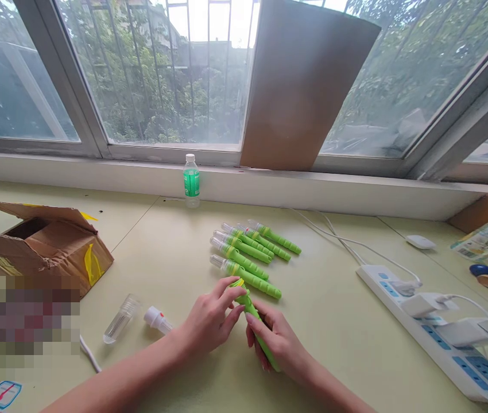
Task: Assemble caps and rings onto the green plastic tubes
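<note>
A light-green ridged plastic handle (250,307) is between my two hands, tilted with its top away from me. My right hand (281,338) wraps round its lower part. At its top end the fingers of my left hand (213,312) pinch the rim, where some yellow shows. Just beyond lie several similar green handles (252,278) with clear caps, side by side. To the left of my left hand rest a clear plastic cap (121,318) and a white-topped clear piece (155,318), whose lower end is partly hidden by my forearm.
An open cardboard box (72,246) stands on the left of the table. A bottle with a green label (191,180) is at the back by the window. A white power strip (425,327) with plugs and cables lies on the right. A white mouse-like object (420,242) sits behind it.
</note>
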Tool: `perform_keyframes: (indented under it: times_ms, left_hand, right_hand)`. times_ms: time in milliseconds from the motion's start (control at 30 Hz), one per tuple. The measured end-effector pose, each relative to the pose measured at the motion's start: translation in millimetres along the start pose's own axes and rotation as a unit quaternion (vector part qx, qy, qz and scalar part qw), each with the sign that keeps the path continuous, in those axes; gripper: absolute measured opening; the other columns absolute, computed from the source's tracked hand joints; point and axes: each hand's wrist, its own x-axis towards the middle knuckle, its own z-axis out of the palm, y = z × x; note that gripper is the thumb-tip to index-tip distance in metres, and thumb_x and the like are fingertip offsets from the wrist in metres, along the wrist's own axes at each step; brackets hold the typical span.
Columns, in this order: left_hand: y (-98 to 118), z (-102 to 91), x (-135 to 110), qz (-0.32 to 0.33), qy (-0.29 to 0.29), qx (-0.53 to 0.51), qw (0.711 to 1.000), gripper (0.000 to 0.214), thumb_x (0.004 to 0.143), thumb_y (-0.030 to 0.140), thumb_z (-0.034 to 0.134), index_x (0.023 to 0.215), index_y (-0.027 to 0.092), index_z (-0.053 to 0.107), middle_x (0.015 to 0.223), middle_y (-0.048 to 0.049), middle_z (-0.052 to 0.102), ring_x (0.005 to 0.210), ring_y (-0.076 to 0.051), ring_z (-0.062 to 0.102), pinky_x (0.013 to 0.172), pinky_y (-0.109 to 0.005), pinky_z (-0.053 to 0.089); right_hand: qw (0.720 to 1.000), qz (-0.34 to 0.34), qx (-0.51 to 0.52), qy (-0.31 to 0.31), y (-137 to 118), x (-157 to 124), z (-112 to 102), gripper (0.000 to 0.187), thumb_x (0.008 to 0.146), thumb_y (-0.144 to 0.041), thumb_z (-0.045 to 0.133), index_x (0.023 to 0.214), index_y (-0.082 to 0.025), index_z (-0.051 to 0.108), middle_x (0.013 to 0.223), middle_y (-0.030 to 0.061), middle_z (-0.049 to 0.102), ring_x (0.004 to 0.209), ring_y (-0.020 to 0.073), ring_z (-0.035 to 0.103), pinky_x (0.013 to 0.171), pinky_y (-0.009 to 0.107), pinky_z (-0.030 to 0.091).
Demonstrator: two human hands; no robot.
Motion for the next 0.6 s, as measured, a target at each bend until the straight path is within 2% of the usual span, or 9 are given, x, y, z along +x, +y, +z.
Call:
perform_keyframes:
  times_ms: [300,600]
  left_hand:
    - [-2.1,0.0,-0.5,0.008,0.004,-0.003,1.0,0.02,0.094,0.02,0.043,0.114,0.022,0.047,0.13,-0.0119,0.049,0.07,-0.01,0.066,0.067,-0.027,0.058]
    - [-4.5,0.6,-1.4,0.012,0.014,-0.004,1.0,0.021,0.095,0.018,0.041,0.114,0.023,0.048,0.129,-0.0118,0.05,0.094,-0.018,0.066,0.067,-0.026,0.058]
  right_hand:
    - [1.0,-0.009,0.011,-0.005,0.4,-1.2,0.0,0.041,0.091,-0.05,0.045,0.117,-0.018,0.05,0.063,-0.005,0.053,0.031,0.0055,0.043,0.028,0.015,0.028]
    - [1.0,-0.005,0.006,-0.006,-0.3,-0.3,-0.2,0.043,0.09,-0.052,0.045,0.117,-0.019,0.049,0.063,-0.0045,0.054,0.031,0.0058,0.043,0.029,0.017,0.029]
